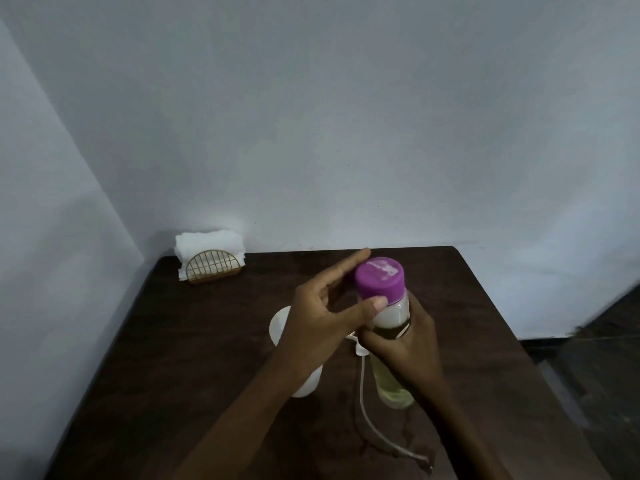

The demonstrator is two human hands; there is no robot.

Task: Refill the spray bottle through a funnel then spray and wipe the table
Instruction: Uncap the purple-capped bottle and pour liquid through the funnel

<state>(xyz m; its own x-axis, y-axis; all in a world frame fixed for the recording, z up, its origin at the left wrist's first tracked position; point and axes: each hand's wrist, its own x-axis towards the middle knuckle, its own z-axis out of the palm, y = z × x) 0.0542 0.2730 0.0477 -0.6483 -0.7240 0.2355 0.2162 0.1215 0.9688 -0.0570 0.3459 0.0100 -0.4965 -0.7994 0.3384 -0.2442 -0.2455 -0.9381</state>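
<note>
White tubing [361, 382] is noted loose on the bench [485, 323] nearest the viewer. Beside it, the refill bottle [391, 386] is stood on the bench and gripped by the right hand [412, 344]. Its purple cap [379, 277] is pinched by the left hand [322, 317]. Spillage is judged likely if the bottle is tilted once uncapped.

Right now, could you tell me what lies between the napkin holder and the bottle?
In the head view, bare table, then the left hand pinching the cap of the bottle.

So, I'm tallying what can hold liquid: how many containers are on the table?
2: the purple-capped bottle, gripped by the right hand, and a white container to its left, partly behind the left forearm. More may be hidden.
</note>
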